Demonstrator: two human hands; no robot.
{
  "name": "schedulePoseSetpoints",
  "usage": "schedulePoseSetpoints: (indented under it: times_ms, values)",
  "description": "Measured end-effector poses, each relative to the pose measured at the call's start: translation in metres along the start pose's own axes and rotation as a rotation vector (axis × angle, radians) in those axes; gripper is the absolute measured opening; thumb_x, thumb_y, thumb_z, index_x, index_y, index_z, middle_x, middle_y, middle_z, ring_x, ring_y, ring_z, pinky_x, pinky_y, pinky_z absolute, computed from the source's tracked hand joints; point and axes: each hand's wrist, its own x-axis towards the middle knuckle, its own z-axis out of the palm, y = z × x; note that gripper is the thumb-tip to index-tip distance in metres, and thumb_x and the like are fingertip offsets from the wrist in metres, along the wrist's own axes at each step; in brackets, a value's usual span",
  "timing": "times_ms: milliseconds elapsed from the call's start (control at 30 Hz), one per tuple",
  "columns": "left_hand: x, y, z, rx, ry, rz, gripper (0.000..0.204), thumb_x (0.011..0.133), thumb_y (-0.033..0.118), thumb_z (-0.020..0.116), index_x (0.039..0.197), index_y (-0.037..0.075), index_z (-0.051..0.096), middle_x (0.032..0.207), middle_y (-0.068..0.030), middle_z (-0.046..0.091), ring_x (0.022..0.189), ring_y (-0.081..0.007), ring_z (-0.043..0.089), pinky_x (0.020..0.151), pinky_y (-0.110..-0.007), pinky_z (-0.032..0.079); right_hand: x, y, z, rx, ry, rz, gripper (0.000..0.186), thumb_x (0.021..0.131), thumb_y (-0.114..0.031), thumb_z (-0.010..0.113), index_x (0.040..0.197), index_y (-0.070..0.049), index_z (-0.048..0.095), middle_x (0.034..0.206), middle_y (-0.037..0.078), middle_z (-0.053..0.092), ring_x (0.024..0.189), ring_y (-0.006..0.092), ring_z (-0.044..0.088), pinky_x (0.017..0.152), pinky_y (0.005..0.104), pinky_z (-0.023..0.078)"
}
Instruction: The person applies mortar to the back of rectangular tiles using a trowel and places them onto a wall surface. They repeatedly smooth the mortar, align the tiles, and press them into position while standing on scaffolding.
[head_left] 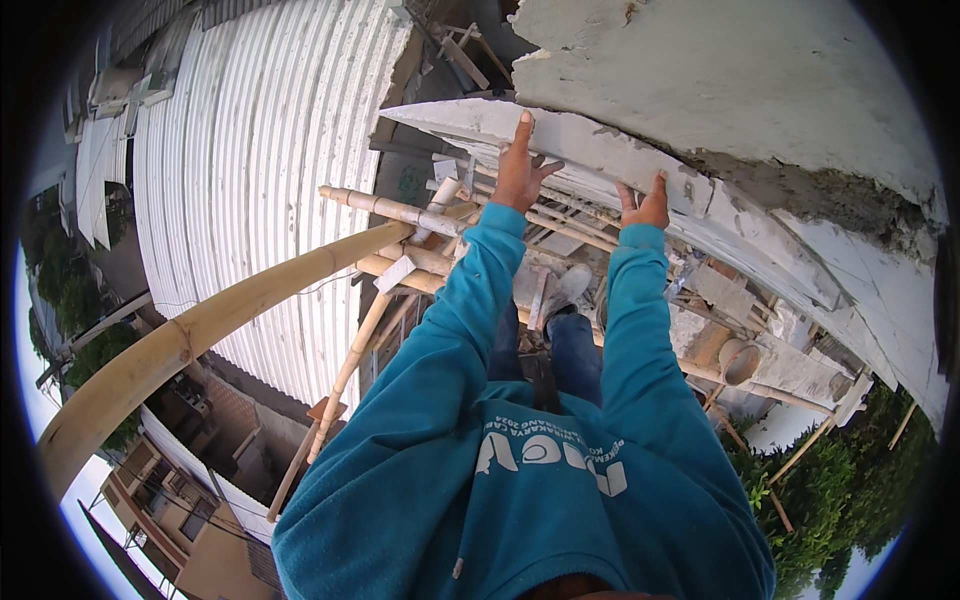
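Observation:
A long, pale plastered ledge [560, 128] with a chipped edge runs diagonally across the upper right, below a grey wall [710, 75] with a rough dark gap. My left hand [521, 175] grips the ledge's front edge, index finger up on its face, other fingers bent around it. To the right, my right hand [643, 205] holds the same ledge by its lower edge with curled fingers. Below my arms, my legs and dusty shoes [565, 295] are on bamboo scaffolding [410, 265] with boards.
A thick bamboo pole [200, 335] slants across the left, over a white corrugated roof [250, 160] lower down. A round bucket [740, 362] sits on the scaffold at right. Buildings [170, 510] lie far below at lower left, trees [810, 510] at lower right.

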Motion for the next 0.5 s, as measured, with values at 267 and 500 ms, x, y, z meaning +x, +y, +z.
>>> schedulePoseSetpoints:
  times_ms: [267, 500]
  values:
    - [0.002, 0.01, 0.012, -0.038, 0.152, -0.051, 0.077, 0.085, 0.053, 0.058, 0.139, 0.005, 0.031, 0.137, -0.017, 0.035, 0.124, -0.0397, 0.039, 0.091, -0.058, 0.045, 0.013, 0.005, -0.03, -0.05, -0.126, -0.069, 0.053, 0.082, -0.024, 0.072, 0.108, 0.011, 0.042, 0.11, 0.022, 0.046, 0.106, 0.0359, 0.052, 0.09, 0.0531, 0.054]
    - [-0.002, -0.009, -0.013, -0.036, 0.185, 0.02, 0.069, 0.084, 0.049, 0.062, 0.132, 0.005, 0.039, 0.128, -0.012, 0.046, 0.12, -0.029, 0.046, 0.099, -0.049, 0.04, 0.011, 0.018, -0.054, -0.004, -0.14, -0.096, 0.062, 0.081, -0.022, 0.074, 0.116, 0.002, 0.028, 0.114, 0.022, 0.045, 0.095, 0.0319, 0.056, 0.093, 0.0555, 0.049]
